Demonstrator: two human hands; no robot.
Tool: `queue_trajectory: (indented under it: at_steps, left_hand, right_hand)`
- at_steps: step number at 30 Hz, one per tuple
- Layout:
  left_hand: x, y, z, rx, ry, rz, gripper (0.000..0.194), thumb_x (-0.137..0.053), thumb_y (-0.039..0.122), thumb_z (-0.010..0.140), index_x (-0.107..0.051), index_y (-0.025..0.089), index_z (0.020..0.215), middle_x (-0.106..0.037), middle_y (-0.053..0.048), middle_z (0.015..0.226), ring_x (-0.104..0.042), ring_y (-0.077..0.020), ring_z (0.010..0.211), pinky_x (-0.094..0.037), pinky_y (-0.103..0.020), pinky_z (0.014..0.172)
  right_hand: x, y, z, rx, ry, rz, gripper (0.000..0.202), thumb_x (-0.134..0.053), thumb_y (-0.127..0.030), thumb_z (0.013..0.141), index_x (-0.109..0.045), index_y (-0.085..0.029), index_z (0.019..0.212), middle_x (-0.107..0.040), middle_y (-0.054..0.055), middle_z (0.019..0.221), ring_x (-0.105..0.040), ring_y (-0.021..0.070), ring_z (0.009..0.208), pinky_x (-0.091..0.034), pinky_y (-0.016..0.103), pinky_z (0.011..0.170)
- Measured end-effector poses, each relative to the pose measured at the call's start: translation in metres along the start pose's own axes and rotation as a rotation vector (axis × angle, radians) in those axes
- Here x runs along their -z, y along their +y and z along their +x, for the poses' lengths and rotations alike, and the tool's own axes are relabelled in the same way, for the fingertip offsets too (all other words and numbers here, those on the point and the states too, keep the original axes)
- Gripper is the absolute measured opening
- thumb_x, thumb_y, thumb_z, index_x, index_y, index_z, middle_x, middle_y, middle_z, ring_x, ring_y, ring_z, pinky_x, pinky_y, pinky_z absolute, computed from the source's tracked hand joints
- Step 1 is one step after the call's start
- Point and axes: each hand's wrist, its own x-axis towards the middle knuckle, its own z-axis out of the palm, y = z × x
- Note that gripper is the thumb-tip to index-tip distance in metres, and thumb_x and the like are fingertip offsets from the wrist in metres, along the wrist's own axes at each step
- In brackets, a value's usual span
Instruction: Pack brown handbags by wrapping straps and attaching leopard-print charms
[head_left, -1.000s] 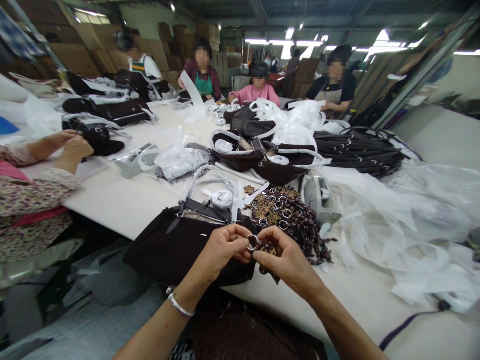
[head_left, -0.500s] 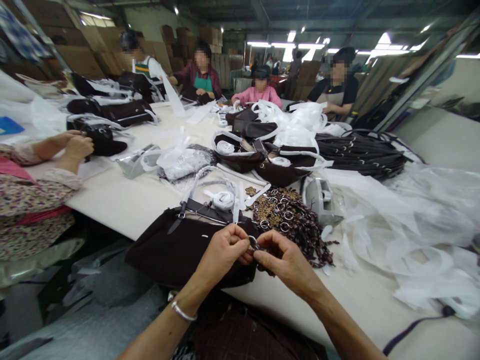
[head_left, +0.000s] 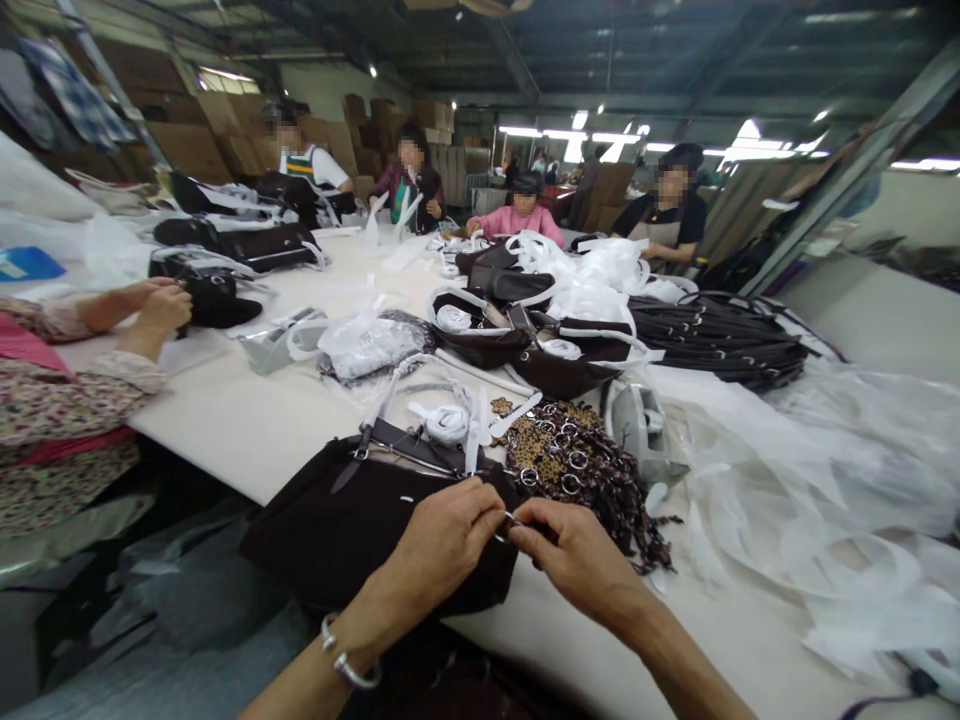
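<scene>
Both my hands meet over the right end of a dark brown handbag (head_left: pixel 337 540), which lies at the table's front edge. A small metal ring (head_left: pixel 506 528) is pinched between them. My left hand (head_left: pixel 454 530) is closed on its left side, and my right hand (head_left: pixel 566 545) grips it from the right. Whatever else hangs from the ring is mostly hidden by my fingers. Just behind my right hand lies a pile of ringed charms (head_left: pixel 555 450) with dark patterned ribbons. A roll of white strip (head_left: pixel 446 424) rests between the handbag's wrapped handles.
More dark bags (head_left: pixel 480 335) stand mid-table, near a stack of black straps (head_left: pixel 720 335). Tape dispensers (head_left: pixel 637 415) flank the work, one right, one left. Clear plastic (head_left: pixel 825 500) covers the right side. A co-worker's hands (head_left: pixel 161 305) hold something dark at left; several people sit across.
The view has tilted up slightly, so things sit lower in the picture. My fingers have shifted around the ring, and the dark part hanging below my right hand no longer shows.
</scene>
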Motion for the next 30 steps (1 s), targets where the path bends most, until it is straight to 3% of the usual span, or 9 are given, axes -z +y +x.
queue_trajectory:
  at_steps: [3,7,11,15,20,25,30]
  left_hand:
    - [-0.007,-0.005,0.002,0.139,0.059,-0.216,0.023,-0.052,0.034,0.093,-0.066,0.019,0.082,-0.062,0.0,0.073,-0.059,-0.0124,0.064,-0.047,-0.023,0.063]
    - [-0.02,-0.013,0.001,0.357,0.084,-0.579,0.024,-0.058,0.039,0.088,-0.065,0.016,0.086,-0.057,0.003,0.063,-0.056,-0.0104,0.052,-0.048,-0.02,0.05]
    - [-0.019,-0.013,-0.001,0.332,0.123,-0.597,0.021,-0.06,0.036,0.088,-0.066,0.016,0.087,-0.059,0.003,0.064,-0.056,-0.0098,0.054,-0.05,-0.019,0.051]
    - [-0.014,-0.009,-0.003,0.153,0.139,-0.466,0.015,-0.058,0.029,0.091,-0.067,0.018,0.089,-0.064,0.002,0.073,-0.06,-0.0094,0.059,-0.05,-0.018,0.056]
    - [-0.014,-0.012,-0.002,0.009,0.115,-0.385,0.012,-0.058,0.027,0.092,-0.067,0.019,0.089,-0.064,0.003,0.074,-0.06,-0.0086,0.065,-0.048,-0.017,0.063]
    - [-0.013,-0.016,0.001,-0.016,0.107,-0.417,0.012,-0.059,0.028,0.092,-0.067,0.019,0.089,-0.063,0.003,0.072,-0.059,-0.0083,0.064,-0.048,-0.018,0.062]
    - [-0.018,-0.018,0.001,0.021,0.126,-0.468,0.009,-0.06,0.024,0.091,-0.067,0.019,0.088,-0.067,0.002,0.078,-0.061,-0.0089,0.068,-0.049,-0.018,0.067]
  right_hand:
    - [-0.008,0.002,0.001,-0.052,0.071,0.152,0.007,-0.063,-0.026,0.087,-0.067,-0.023,0.091,-0.069,-0.002,0.085,-0.062,0.0156,0.08,-0.044,0.028,0.075]
    - [-0.026,0.002,0.0,-0.137,0.148,0.493,0.02,-0.072,-0.031,0.081,-0.061,-0.02,0.093,-0.068,0.0,0.086,-0.063,0.0161,0.081,-0.048,0.028,0.075]
    - [-0.032,0.001,-0.003,-0.281,-0.05,1.091,0.03,-0.068,-0.047,0.085,-0.057,-0.019,0.09,-0.069,0.003,0.084,-0.066,0.0159,0.071,-0.052,0.029,0.067]
    - [-0.03,0.006,-0.005,-0.45,-0.244,1.473,0.036,-0.067,-0.051,0.086,-0.061,-0.016,0.085,-0.07,0.005,0.079,-0.068,0.0168,0.065,-0.053,0.03,0.063]
    - [-0.03,0.012,-0.005,-0.544,-0.368,1.578,0.036,-0.075,-0.044,0.081,-0.068,-0.011,0.093,-0.071,0.005,0.077,-0.068,0.0163,0.068,-0.056,0.034,0.073]
    - [-0.031,0.009,-0.007,-0.484,-0.242,1.577,0.026,-0.082,-0.031,0.076,-0.072,-0.012,0.091,-0.073,0.003,0.083,-0.067,0.0106,0.07,-0.053,0.023,0.07]
    - [-0.032,0.004,-0.008,-0.454,-0.216,1.462,0.031,-0.081,-0.036,0.076,-0.073,-0.01,0.091,-0.073,0.008,0.081,-0.068,0.0153,0.071,-0.055,0.028,0.074]
